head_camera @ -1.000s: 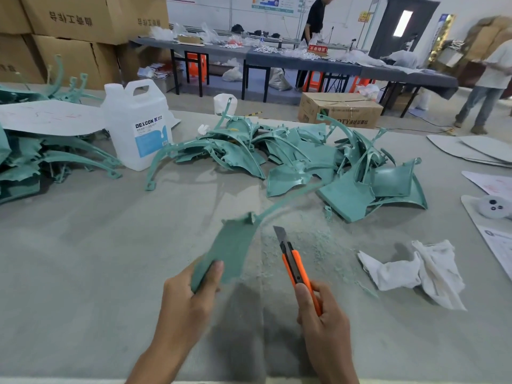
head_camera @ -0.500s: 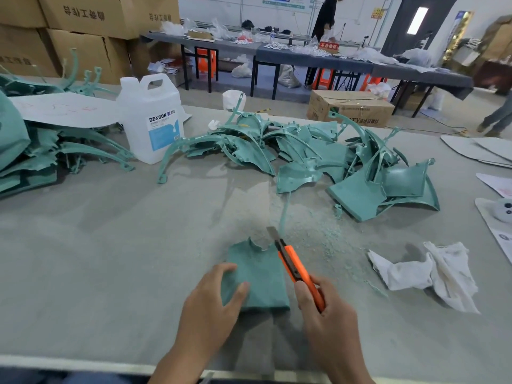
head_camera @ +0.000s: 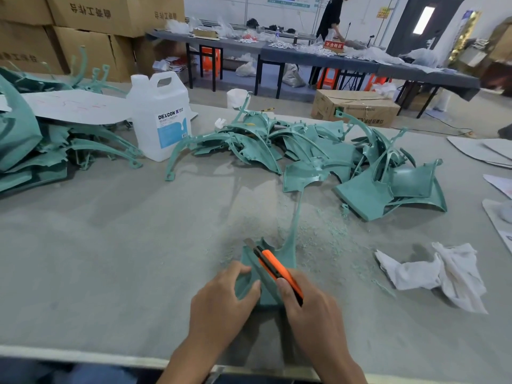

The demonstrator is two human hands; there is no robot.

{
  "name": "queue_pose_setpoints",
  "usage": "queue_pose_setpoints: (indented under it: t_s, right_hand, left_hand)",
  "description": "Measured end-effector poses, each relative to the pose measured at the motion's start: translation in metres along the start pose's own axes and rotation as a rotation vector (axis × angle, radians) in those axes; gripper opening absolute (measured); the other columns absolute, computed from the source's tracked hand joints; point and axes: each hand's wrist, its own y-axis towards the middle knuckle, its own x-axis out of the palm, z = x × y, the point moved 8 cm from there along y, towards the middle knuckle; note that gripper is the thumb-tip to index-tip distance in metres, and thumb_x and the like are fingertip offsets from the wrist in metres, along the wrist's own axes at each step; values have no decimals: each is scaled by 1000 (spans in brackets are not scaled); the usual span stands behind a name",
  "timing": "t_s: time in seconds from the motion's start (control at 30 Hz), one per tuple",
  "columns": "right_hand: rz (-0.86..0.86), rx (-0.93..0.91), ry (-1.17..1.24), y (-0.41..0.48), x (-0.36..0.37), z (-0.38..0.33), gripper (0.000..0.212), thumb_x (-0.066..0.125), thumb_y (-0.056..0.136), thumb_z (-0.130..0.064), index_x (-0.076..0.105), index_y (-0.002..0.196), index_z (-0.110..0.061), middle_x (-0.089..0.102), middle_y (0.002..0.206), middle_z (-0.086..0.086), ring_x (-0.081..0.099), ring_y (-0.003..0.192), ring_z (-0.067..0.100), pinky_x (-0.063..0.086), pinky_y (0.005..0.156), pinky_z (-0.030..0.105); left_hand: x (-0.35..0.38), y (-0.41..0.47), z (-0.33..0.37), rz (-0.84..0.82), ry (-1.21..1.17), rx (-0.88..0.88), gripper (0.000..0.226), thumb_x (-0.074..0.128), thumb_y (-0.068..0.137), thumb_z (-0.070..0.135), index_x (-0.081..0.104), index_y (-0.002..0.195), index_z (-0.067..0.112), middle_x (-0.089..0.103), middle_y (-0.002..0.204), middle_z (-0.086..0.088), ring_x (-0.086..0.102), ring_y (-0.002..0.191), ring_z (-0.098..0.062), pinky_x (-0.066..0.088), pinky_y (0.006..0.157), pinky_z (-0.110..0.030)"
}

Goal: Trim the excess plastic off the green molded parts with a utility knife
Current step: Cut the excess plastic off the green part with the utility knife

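Note:
A green molded part [head_camera: 285, 257] lies flat on the grey table [head_camera: 110, 245] near its front edge, with a thin stem rising from it toward the back. My left hand [head_camera: 221, 303] grips its left edge, thumb on top. My right hand [head_camera: 310, 309] holds an orange utility knife [head_camera: 273, 266]; the blade tip sits at the part's far left edge. Fine green shavings [head_camera: 318, 225] dust the table just behind the part.
A heap of green parts [head_camera: 332, 159] fills the middle of the table and another pile [head_camera: 33, 145] lies at the left under a white sheet. A white DEXCON jug [head_camera: 160, 115] stands between them. A crumpled white rag [head_camera: 432, 273] lies at the right.
The part went from being held up at an angle to lying flat on the table. The knife moved left across it, from its right side to its far left edge.

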Motion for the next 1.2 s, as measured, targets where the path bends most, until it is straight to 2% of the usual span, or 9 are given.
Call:
queue_pose_setpoints:
  t_s: [0.23,0.33,0.43,0.6,0.83,0.97,1.07,1.13,1.2]
  right_hand:
    - [5,-8,-26,0,-3,2,34,41,95,-59,58,120,-42,71,81,-3,66,78,20,37,60,28]
    - [15,11,-87,10,-8,6,31,43,99,-53,59,122,-39,72,83,0,67,80,22,43,65,34]
    - [-6,-10,-85,13,-8,4,30,44,100,-52,60,121,-38,70,81,-1,65,78,19,43,65,32]
    - [-17,-56,-98,10,-13,1,29,47,99,-51,59,123,-41,70,79,-2,66,76,19,36,60,28]
    - [-35,-18,-45,6,-7,3,31,47,97,-54,59,122,-41,72,84,-1,67,81,22,44,65,33]
    - [108,75,-2,5,-31,22,28,52,96,-51,64,119,-41,67,72,-5,65,76,25,35,61,31]
    - [113,111,11,2,-36,27,26,55,95,-50,66,116,-39,64,70,-7,65,77,27,37,62,31]
    - [70,110,-7,-2,-35,27,24,58,94,-48,67,115,-40,70,78,-4,66,82,27,40,64,32]
    - [51,110,1,-7,-38,26,22,60,93,-49,67,113,-42,70,81,-6,66,83,25,43,67,31]
  left_hand:
    - [0,-4,3,17,34,27,43,45,74,72,47,105,42,69,88,18,68,83,-15,46,65,-28]
    - [0,-3,0,16,20,12,42,50,76,72,51,106,43,69,91,19,68,87,-13,47,68,-28]
    - [0,-2,-1,10,22,0,39,55,77,69,50,106,43,69,91,19,67,88,-13,43,67,-27]
    - [1,-3,0,13,38,6,47,42,71,75,46,105,43,68,89,19,67,85,-13,40,64,-26]
    - [-3,-6,8,0,73,26,46,42,75,76,51,103,41,68,90,21,67,85,-11,41,65,-26]
    - [-4,-15,22,-83,140,120,75,20,76,90,55,125,45,70,107,18,65,98,-8,47,78,-26]
    - [13,-29,39,-314,174,242,90,7,75,93,43,142,46,70,106,8,62,102,-12,45,86,-26]
    - [26,-36,53,-444,152,337,75,23,84,85,49,139,41,70,101,5,60,100,-15,46,89,-26]
    - [18,-37,62,-295,146,468,48,48,90,61,68,121,31,67,96,6,62,91,-19,50,86,-28]
